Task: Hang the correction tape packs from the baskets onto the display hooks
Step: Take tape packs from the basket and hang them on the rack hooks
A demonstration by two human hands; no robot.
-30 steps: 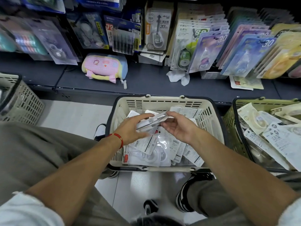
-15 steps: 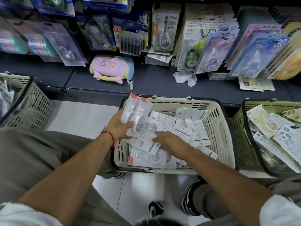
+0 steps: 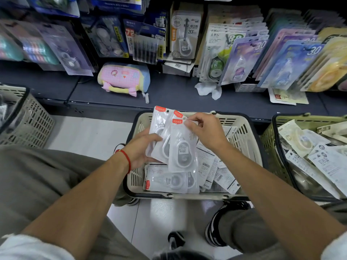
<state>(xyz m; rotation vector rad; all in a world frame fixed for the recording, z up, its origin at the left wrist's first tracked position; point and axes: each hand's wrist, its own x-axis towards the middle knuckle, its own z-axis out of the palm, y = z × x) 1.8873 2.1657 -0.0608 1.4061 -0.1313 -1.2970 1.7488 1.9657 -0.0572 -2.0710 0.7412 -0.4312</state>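
Since half a second ago the right hand [image 3: 204, 132] is no longer lying on the loose packs in the basket [image 3: 242, 132]; it is now up at the fan of packs [image 3: 169, 139], pinching the red top corner of the front one, while the left hand [image 3: 142, 149] is gripping the fan from its lower left, thumb across the faces. Three packs are standing roughly upright just above the basket's near half, their red tabs at slightly different heights and their punched holes not lined up. More packs are lying flat in the basket below, and a second basket [image 3: 270, 147] to the right is holding others. The step in hand looks like squaring the bundle before hanging it: the right fingers should be nudging each tab level so the holes overlap, and the left grip should be staying loose enough to let the slick sleeves slide, yet firm enough that none is dropping. Hooks themselves are hidden behind the hanging stock [image 3: 244, 59] above the shelf [image 3: 169, 98].
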